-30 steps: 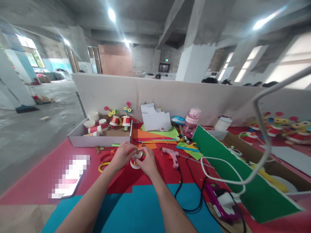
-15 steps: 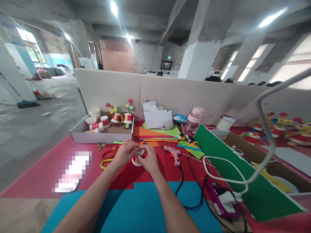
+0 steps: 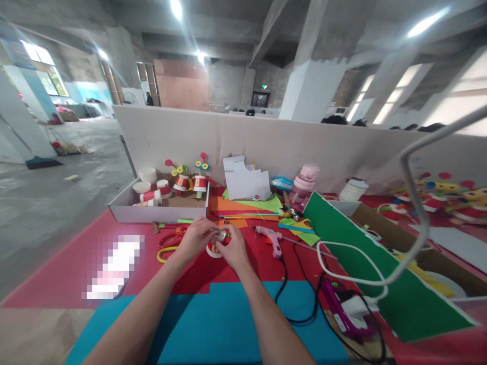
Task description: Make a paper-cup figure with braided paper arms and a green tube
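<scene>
Between left hand (image 3: 198,236) and right hand (image 3: 235,247), both gripping, red-and-white paper cup (image 3: 213,251) looks part-built; yellow-eyed paper-cup figures (image 3: 200,183) beyond look finished.

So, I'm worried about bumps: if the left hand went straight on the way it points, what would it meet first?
Probably the paper cup, right by the left hand, with the right hand just beyond; depth and exact contact there are unclear.
</scene>
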`<state>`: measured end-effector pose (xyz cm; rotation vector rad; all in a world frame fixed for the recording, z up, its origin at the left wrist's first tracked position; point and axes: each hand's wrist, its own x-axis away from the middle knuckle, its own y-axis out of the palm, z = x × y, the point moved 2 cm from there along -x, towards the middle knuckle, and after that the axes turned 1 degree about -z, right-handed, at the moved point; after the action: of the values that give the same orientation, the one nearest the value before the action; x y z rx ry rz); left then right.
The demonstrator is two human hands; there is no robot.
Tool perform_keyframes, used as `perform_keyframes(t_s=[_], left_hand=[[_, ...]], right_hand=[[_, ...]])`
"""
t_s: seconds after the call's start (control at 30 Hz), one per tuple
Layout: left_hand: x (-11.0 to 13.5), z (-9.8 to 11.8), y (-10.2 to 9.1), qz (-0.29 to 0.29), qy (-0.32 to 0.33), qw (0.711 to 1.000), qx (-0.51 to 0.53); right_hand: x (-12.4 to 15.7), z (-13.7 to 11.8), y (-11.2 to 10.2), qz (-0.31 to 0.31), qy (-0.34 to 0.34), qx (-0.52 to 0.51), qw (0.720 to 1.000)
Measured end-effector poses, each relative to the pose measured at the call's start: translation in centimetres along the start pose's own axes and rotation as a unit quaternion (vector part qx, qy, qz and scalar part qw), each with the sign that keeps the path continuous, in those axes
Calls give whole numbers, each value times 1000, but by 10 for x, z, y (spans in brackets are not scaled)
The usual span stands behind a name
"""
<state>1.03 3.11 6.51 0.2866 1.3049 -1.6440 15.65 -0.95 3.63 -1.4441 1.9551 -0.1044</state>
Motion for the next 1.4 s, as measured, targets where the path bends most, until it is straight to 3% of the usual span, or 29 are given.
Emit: perform_keyframes(t_s=[0.17,0.5,1.1,1.4], left_hand=[[-1,2,0,-10,15,1000,-13],[0,5,1,-52,35,997,-41],[2,4,-2,-96,-8,991,-94],[3,3,1,-85,-6,989,-117]], right_hand=[[0,4,0,-16,44,-42,998],[-1,4,-1,-28,26,-34,999],[-1,6,-1,-22,10,-28,999],[-1,3,-2,-21,14,-22,999]])
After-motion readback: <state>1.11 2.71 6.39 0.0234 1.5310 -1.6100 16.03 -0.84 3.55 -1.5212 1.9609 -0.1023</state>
